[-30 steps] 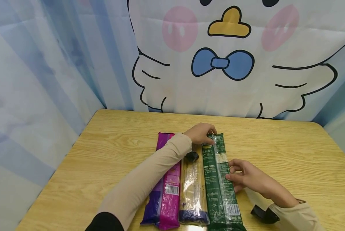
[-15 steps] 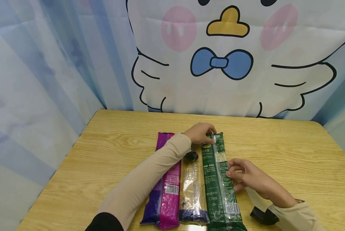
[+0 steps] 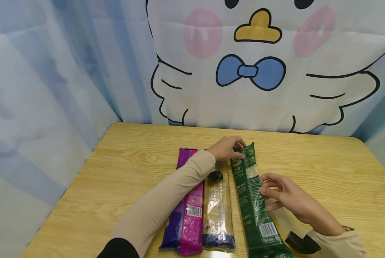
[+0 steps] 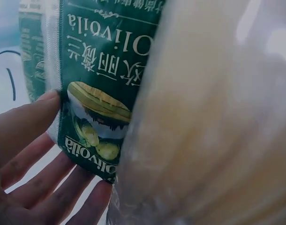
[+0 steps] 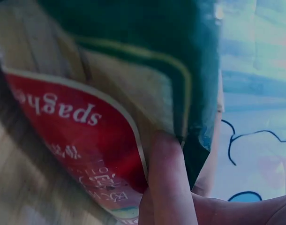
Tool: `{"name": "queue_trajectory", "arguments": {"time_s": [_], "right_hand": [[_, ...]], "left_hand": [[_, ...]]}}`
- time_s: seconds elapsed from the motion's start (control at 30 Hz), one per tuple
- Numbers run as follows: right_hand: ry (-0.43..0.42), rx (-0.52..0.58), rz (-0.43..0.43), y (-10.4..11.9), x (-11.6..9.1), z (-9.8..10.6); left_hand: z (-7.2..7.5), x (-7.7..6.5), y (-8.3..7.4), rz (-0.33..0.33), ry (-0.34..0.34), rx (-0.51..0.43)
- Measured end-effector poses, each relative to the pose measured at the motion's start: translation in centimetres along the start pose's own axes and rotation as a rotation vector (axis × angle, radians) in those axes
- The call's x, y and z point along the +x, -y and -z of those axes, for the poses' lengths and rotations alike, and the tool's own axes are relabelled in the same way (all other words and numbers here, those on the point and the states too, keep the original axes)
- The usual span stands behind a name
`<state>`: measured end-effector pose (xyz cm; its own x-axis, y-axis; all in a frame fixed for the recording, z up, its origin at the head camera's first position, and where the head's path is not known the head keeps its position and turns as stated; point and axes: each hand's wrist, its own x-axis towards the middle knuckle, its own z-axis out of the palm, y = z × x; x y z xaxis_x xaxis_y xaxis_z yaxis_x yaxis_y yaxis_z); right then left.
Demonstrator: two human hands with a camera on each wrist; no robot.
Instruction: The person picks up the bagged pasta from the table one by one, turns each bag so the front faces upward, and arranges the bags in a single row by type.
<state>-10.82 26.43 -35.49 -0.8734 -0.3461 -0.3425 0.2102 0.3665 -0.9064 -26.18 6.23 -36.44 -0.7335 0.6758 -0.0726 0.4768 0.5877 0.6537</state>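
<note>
A green packet of spaghetti (image 3: 252,204) leans slightly, its far end turned and its right side raised off the table. At that far end my left hand (image 3: 225,148) pinches it, thumb on one face and fingers behind, as the left wrist view shows. My right hand (image 3: 287,196) holds the packet's right edge; in the right wrist view a finger (image 5: 167,173) presses its underside near a red label (image 5: 82,117). Just left lies a clear packet of pasta (image 3: 217,211) with a blue lower end, and beside that a purple and pink packet (image 3: 193,222), partly covered by my left sleeve.
All three packets are on a light wooden table (image 3: 124,172). Behind it hangs a curtain (image 3: 244,104) with a cartoon bird. Black camera mounts (image 3: 302,243) sit at both wrists.
The green packet has shifted right, away from the clear packet, and its right side has tilted up. Both hands have moved slightly right with it. The other packets stay in place.
</note>
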Motion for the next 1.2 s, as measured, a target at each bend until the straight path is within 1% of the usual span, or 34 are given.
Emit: {"name": "queue_trajectory", "arguments": {"time_s": [0.17, 0.27, 0.3, 0.37, 0.43, 0.47, 0.53, 0.6, 0.67, 0.8, 1.0, 1.1, 1.2], "right_hand": [[-0.003, -0.006, 0.027, 0.3, -0.5, 0.3], [-0.015, -0.001, 0.044, 0.6, -0.5, 0.2], [-0.020, 0.000, 0.047, 0.6, -0.5, 0.1], [-0.033, -0.001, 0.047, 0.8, -0.6, 0.1], [-0.047, -0.001, 0.041, 1.0, -0.6, 0.0], [-0.054, -0.002, 0.038, 1.0, -0.7, 0.0], [-0.064, -0.005, 0.035, 1.2, -0.7, 0.0], [-0.070, -0.006, 0.036, 1.4, -0.8, 0.1], [-0.071, -0.009, 0.040, 1.6, -0.9, 0.1], [-0.075, -0.029, 0.053, 1.9, -1.1, -0.1], [-0.107, -0.062, 0.065, 2.2, -1.2, -0.4], [-0.119, -0.077, 0.070, 2.4, -1.3, -0.6], [-0.116, -0.084, 0.072, 2.4, -1.4, -0.7]], "left_hand": [[-0.5, 0.0, -0.5, -0.006, -0.022, -0.040], [-0.7, -0.5, -1.1, 0.002, -0.072, -0.034], [-0.8, -0.7, -1.4, 0.016, -0.095, -0.045], [-1.1, -1.5, -2.2, 0.062, -0.135, -0.094], [-1.3, -2.2, -3.0, 0.134, -0.169, -0.179], [-1.4, -2.6, -3.4, 0.171, -0.177, -0.238], [-1.4, -3.4, -4.3, 0.235, -0.170, -0.362], [-1.4, -3.9, -5.1, 0.284, -0.154, -0.444], [-1.2, -4.3, -5.7, 0.313, -0.132, -0.522], [-1.5, -5.0, -6.3, 0.369, -0.103, -0.629], [-2.6, -5.7, -6.7, 0.415, -0.054, -0.779], [-3.3, -5.9, -6.8, 0.428, -0.055, -0.857], [-3.7, -6.1, -7.0, 0.446, -0.065, -0.901]]}}
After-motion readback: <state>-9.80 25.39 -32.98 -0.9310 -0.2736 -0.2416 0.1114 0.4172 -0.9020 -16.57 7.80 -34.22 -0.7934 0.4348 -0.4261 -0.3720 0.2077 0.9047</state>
